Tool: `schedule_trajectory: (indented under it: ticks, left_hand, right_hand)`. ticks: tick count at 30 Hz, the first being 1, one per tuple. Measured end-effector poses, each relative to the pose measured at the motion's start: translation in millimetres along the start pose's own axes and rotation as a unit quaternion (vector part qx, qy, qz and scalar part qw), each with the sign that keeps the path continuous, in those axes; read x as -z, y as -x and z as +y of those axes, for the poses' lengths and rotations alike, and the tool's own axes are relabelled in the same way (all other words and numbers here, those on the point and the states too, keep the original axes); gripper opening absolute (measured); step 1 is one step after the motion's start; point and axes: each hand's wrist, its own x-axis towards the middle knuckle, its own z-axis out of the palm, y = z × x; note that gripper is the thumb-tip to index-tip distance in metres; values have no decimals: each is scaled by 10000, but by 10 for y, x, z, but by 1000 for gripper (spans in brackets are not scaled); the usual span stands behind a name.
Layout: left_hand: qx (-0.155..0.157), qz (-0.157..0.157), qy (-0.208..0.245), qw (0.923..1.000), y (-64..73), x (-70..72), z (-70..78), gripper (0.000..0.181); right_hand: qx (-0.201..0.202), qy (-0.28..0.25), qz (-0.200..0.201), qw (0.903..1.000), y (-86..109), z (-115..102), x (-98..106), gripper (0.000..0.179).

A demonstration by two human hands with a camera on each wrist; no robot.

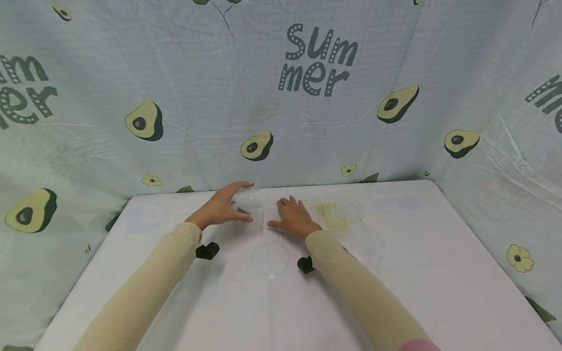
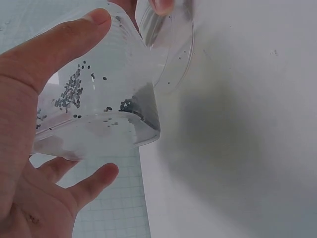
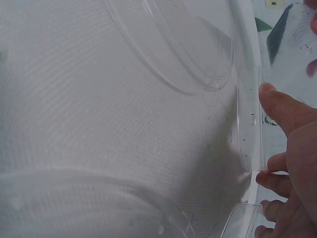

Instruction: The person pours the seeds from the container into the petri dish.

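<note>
My left hand [image 1: 223,207] grips a clear plastic container [image 2: 121,64], tilted on its side, with the thumb along its wall. Small dark seeds [image 2: 72,91] cling inside it, and more are gathered in a corner [image 2: 132,106]. Just right of it, my right hand [image 1: 296,218] holds a clear round dish [image 3: 250,129] by its edge between thumb and fingers. A few dark specks show in that dish. The container's mouth overlaps the dish in the left wrist view.
Another clear dish [image 1: 270,259] lies in front of the hands, and several more, including one dish [image 1: 349,210], lie to the right. A yellowish stain [image 1: 335,219] marks the white table [image 1: 439,273]. A patterned curtain [image 1: 197,122] hangs behind the table's back edge.
</note>
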Motion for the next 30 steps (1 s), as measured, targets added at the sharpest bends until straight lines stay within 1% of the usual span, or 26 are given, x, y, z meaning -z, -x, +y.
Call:
schedule_trajectory:
  ticks: [4, 12, 26, 30]
  left_hand:
    - [7, -7, 35, 10000, -9, 12, 6, 91]
    - [-141, -72, -127, 9998, -14, 60, 31, 90]
    - [-173, -222, -266, 9993, -72, 93, 75, 90]
    - [-247, -269, -350, 9987, -90, 106, 88, 89]
  right_hand:
    - [-14, 15, 3, 10000, 6, -2, 4, 78]
    - [-45, 16, 5, 10000, 13, -6, -1, 79]
    - [-57, 58, -20, 10000, -29, 24, -40, 81]
    - [-49, 57, -52, 10000, -29, 26, -37, 81]
